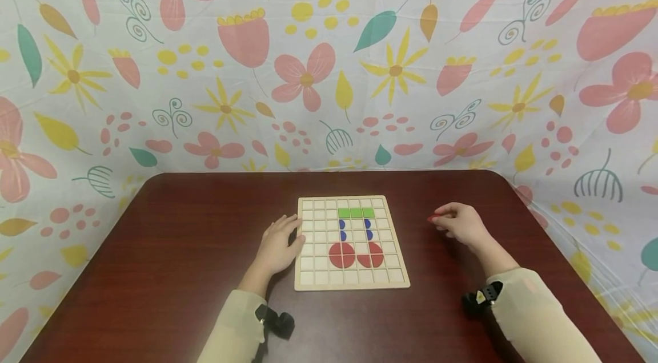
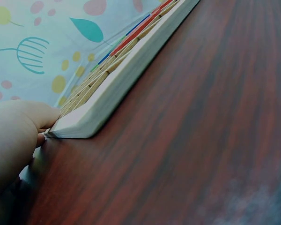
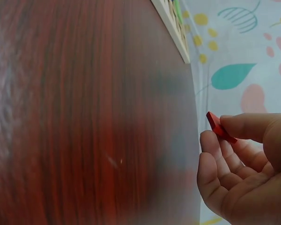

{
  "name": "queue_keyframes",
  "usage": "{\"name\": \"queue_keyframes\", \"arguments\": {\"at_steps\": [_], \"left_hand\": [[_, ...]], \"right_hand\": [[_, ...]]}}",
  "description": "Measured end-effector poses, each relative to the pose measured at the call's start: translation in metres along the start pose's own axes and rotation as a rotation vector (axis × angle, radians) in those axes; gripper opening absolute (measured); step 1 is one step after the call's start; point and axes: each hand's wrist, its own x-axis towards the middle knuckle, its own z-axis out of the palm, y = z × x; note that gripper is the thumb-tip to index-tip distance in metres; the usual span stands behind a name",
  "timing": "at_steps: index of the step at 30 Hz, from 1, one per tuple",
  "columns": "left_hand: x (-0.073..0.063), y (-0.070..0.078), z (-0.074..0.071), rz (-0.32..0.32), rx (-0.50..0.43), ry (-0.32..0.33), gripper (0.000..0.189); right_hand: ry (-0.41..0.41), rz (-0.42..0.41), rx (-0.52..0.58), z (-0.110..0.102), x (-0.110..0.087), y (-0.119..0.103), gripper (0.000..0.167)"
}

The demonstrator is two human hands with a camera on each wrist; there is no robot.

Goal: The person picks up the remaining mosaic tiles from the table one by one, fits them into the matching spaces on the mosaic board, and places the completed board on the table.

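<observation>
A light wooden grid board lies flat on the table, its cells holding colored pieces. Three green squares form a row near its top, with blue half-rounds in two columns below. Lower down are a full red circle and a red shape whose upper-left quarter shows bare wood. My left hand rests against the board's left edge, fingers fairly straight. Right of the board, my right hand pinches a small red piece between thumb and fingers, above the table; its full outline is hidden.
The dark reddish-brown table extends around the board on all sides. A floral-patterned cloth hangs behind the far edge and along both sides. Each wrist carries a black strapped camera.
</observation>
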Motion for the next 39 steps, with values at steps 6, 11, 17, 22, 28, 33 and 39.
{"name": "queue_keyframes", "arguments": {"at_steps": [6,11,17,22,28,33,39], "left_hand": [[0.000,-0.001,0.001,0.005,-0.002,0.005,0.045],[-0.001,-0.001,0.001,0.003,-0.005,-0.001,0.045],[-0.001,-0.001,0.000,-0.002,-0.009,-0.007,0.045],[-0.001,0.000,0.000,-0.005,-0.012,-0.009,0.045],[-0.001,0.001,-0.001,-0.005,-0.014,-0.002,0.045],[-0.001,0.001,-0.002,-0.008,-0.020,-0.004,0.045],[0.000,0.000,-0.001,0.001,-0.013,0.000,0.044]], "right_hand": [[-0.004,-0.004,0.031,0.006,-0.002,-0.004,0.037],[-0.011,-0.004,0.047,0.010,-0.002,-0.005,0.037],[-0.014,0.006,0.078,0.015,-0.001,-0.004,0.038],[-0.017,0.007,0.098,0.017,-0.001,-0.005,0.039],[-0.024,-0.005,0.110,0.020,0.000,-0.008,0.040],[-0.030,-0.014,0.128,0.023,-0.001,-0.013,0.039],[-0.047,-0.025,0.142,0.028,-0.002,-0.018,0.037]]}}
